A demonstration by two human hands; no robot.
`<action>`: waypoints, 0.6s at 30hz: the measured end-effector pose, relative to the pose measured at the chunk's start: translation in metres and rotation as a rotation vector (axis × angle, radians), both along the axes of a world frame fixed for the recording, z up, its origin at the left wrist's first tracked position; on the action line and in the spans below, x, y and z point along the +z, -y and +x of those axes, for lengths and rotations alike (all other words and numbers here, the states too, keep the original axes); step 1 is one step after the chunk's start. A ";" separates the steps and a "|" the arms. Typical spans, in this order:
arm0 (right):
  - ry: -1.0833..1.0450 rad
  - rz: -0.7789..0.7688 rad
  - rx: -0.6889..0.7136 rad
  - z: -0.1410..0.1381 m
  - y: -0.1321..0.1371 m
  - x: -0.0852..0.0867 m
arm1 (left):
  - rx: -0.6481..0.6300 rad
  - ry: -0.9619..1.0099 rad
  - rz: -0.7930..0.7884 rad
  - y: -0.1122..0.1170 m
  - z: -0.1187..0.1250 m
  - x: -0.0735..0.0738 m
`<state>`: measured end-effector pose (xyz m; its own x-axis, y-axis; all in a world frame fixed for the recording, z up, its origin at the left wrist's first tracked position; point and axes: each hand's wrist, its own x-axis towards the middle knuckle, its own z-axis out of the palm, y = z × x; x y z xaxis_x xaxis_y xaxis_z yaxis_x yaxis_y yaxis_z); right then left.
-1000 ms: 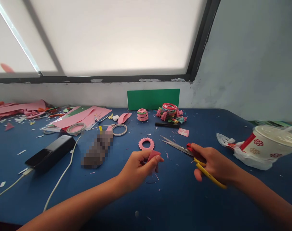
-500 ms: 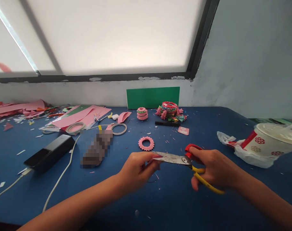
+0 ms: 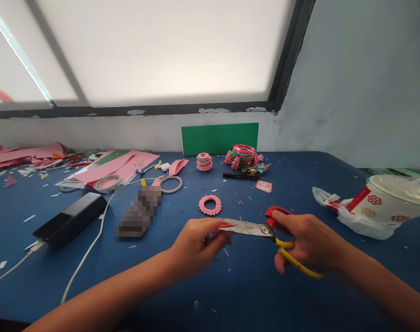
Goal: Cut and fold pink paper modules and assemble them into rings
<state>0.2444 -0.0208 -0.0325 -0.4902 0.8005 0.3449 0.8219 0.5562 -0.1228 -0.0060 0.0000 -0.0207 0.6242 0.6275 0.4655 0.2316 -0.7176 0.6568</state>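
Note:
My right hand (image 3: 309,242) grips a pair of scissors (image 3: 249,228) with one red and one yellow handle, its blades pointing left. At the blade tips my left hand (image 3: 199,242) is closed in a pinch on a small pink paper piece (image 3: 228,226), mostly hidden by fingers and blades. Just beyond the blades lies a pink paper ring (image 3: 201,205) with a toothed edge. Further back stand a small stack of pink and green rings (image 3: 204,162) and a larger multicoloured paper stack (image 3: 243,157).
A black marker (image 3: 241,176) and a pink patterned card (image 3: 264,186) lie behind my right hand. At right stands a lidded cup (image 3: 386,203) on a plastic bag. Left are a power bank (image 3: 71,216) with cables, tape rolls (image 3: 171,184), pink sheets (image 3: 109,170) and scraps. A green board (image 3: 220,139) leans on the wall.
The view has shifted very slightly. Both hands, the scissors and the paper piece stay in nearly the same place.

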 end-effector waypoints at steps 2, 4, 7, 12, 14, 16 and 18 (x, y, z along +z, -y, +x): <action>0.000 0.003 0.007 -0.001 0.000 0.000 | -0.002 0.000 0.002 0.000 0.000 0.000; -0.003 0.000 0.008 -0.001 0.000 0.001 | -0.003 -0.002 0.002 -0.001 0.000 0.000; -0.006 -0.017 0.002 -0.001 0.001 0.001 | -0.006 -0.003 0.005 -0.001 0.000 0.001; 0.003 -0.036 -0.019 -0.001 0.002 0.001 | -0.007 0.001 0.000 -0.001 0.000 0.000; -0.002 -0.047 -0.018 -0.002 0.002 0.002 | -0.006 0.001 -0.003 0.000 0.000 0.000; -0.007 -0.051 -0.012 -0.002 0.002 0.002 | -0.005 0.000 -0.006 0.000 0.000 0.000; -0.007 -0.050 -0.012 -0.002 0.002 0.002 | -0.005 0.001 -0.009 0.000 0.000 0.000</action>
